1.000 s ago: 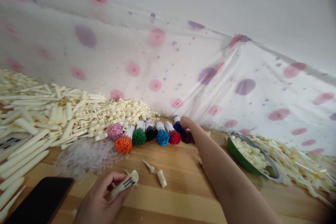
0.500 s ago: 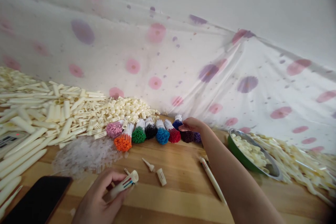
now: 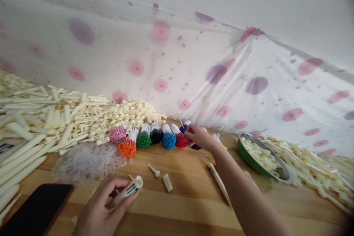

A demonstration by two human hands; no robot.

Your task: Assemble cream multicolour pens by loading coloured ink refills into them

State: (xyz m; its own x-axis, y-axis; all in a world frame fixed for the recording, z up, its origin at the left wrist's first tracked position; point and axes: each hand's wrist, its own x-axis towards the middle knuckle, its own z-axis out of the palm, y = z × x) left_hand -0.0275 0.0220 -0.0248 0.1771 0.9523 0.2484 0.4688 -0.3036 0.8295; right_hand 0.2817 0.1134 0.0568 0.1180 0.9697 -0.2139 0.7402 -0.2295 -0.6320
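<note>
My left hand (image 3: 106, 204) is closed around a cream multicolour pen barrel (image 3: 128, 190), its open end tilted up and right, with coloured pieces showing in its slots. My right hand (image 3: 197, 137) is pinched at the row of refill bundles, between the red bundle (image 3: 179, 138) and the dark ones it partly covers. A thin white refill (image 3: 180, 120) sticks up from its fingertips, beside the blue bundle (image 3: 183, 127). On the table near my left hand lie a slotted cream cap (image 3: 167, 182) and a small pointed cream piece (image 3: 153, 170).
Refill bundles in orange (image 3: 126, 148), green (image 3: 143, 139) and other colours stand in a row. Cream pen parts (image 3: 61, 114) heap at left, beside clear plastic pieces (image 3: 85, 162) and a black phone (image 3: 37, 210). A pen (image 3: 218, 182) and green bowl (image 3: 253, 160) lie right.
My right hand has drawn slightly left and its fingers have closed; a thin white refill now shows at them. My left hand keeps its hold on the pen barrel. The view has shifted slightly.
</note>
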